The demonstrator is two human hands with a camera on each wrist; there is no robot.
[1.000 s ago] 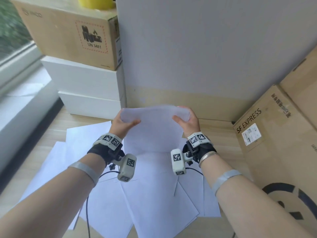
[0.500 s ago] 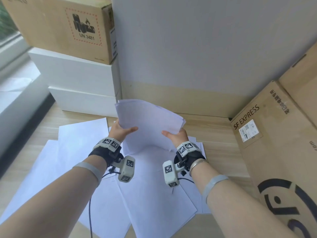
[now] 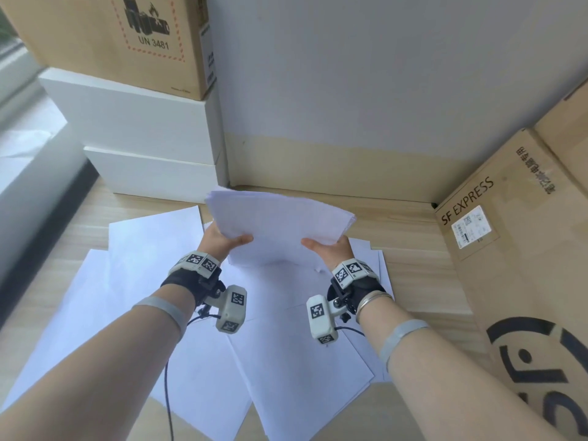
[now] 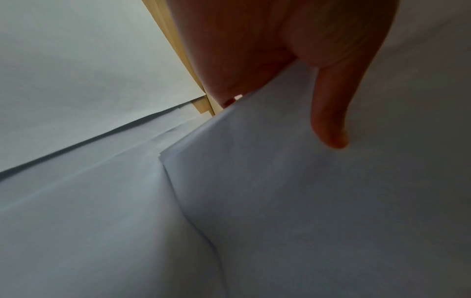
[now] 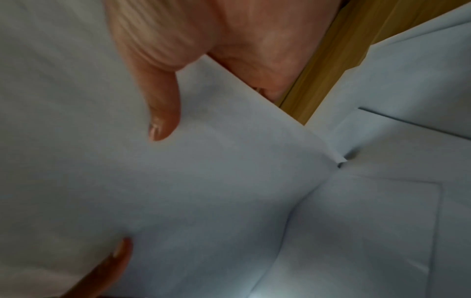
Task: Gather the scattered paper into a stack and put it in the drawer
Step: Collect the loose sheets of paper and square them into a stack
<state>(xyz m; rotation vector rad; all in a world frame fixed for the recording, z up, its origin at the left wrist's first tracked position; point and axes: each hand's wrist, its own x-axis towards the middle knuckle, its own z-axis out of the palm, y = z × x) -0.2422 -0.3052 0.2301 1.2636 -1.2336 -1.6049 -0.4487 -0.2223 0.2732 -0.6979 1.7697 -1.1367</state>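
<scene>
White paper dominates the scene: a gathered stack of sheets (image 3: 276,227) is held at the centre of the head view, tilted with its far edge raised toward the top of the frame and its near edge sagging onto the loose sheets (image 3: 286,361) that lie fanned and overlapping on the pale wooden surface (image 3: 63,224) in the lower half of the frame. The left hand (image 3: 219,243) grips the stack's left side, thumb (image 3: 241,240) laid across the top sheet and the other fingers hidden beneath; the left wrist view shows the thumb (image 4: 328,121) pressing down on the paper. The right hand (image 3: 331,248) grips the stack's right side in the same way, its thumb (image 3: 313,243) on top, and the right wrist view shows that thumb (image 5: 163,113) flat against the sheet with the tip of the opposite thumb at the lower left of the frame. Both hands are thus clamped on the stack. At the upper left of the head view a brown carton marked UN 3481 (image 3: 127,36) rests on two white boxes (image 3: 136,135); a carton marked SF EXPRESS (image 3: 509,249) fills the right edge. A grey wall (image 3: 366,74) with a beige skirting strip (image 3: 318,167) closes the background. No drawer can be made out in any view.
</scene>
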